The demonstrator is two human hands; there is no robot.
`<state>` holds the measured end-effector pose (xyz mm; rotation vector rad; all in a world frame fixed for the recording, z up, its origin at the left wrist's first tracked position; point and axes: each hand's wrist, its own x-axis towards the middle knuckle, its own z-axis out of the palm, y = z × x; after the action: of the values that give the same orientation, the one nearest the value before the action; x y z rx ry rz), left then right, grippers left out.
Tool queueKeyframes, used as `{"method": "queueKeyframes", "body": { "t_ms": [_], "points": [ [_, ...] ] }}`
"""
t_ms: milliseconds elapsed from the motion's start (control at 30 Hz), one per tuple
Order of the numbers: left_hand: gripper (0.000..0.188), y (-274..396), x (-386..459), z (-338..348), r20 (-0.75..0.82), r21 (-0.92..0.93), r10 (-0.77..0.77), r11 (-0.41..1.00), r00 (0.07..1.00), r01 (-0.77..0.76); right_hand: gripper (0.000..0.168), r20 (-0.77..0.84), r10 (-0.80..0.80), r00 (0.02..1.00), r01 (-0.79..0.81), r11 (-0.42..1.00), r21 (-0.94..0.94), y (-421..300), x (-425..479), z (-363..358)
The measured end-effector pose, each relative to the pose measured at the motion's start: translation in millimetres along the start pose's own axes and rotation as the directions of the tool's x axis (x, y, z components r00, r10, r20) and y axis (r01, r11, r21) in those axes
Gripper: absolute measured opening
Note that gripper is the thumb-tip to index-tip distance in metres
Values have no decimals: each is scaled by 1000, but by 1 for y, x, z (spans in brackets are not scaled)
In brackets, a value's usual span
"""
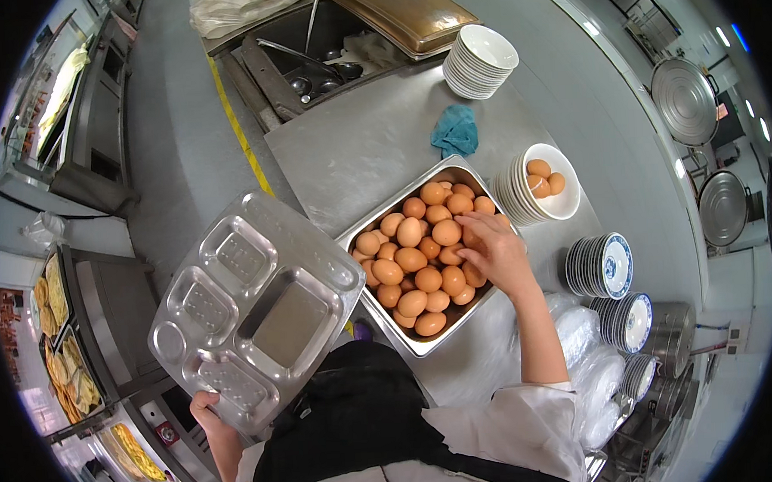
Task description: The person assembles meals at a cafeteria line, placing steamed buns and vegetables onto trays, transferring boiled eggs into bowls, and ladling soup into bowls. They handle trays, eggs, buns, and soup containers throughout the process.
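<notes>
My left hand (212,413) grips the near corner of a stainless-steel compartment tray (230,286), which is tilted, with nothing in its hollows. To its right, a deep rectangular steel pan (423,349) full of brown eggs (411,259) rests on the steel table. My right hand (496,249) reaches over the pan's right side, thumb and fingers around one egg; the hand partly hides that egg, so I cannot tell whether it is gripped. Just beyond the pan's right edge, a stack of white bowls (519,190) stands with several eggs (539,177) in the top one.
A teal cloth (455,131) and more white bowls (480,62) are on the steel table (356,158). Ladles (307,57) lie in a well (269,84) beside a metal lid (408,14). Blue-rimmed dishes (600,267) and plastic-wrapped items (578,342) stand at right. Food trays (75,364) are at left.
</notes>
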<state>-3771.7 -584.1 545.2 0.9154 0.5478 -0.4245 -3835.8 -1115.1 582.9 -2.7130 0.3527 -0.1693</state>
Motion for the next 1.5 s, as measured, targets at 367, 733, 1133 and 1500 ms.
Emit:
{"method": "queueKeyframes", "body": {
  "t_ms": [367,733,1133,1500],
  "points": [
    [45,38,147,-15,-129,221,-213,946,968,238,47,-119,156,981,-176,968,-181,-32,25,4],
    [24,22,135,-46,-98,130,-337,928,936,348,50,13,-509,861,508,860,48,-247,193,79],
    [51,40,85,-83,-337,-434,-91,898,937,-69,49,355,-919,174,767,352,536,-454,282,225],
    [46,80,64,-202,-814,-322,68,774,577,-545,31,14,-998,-66,480,-20,877,-749,293,343]
  ]
}}
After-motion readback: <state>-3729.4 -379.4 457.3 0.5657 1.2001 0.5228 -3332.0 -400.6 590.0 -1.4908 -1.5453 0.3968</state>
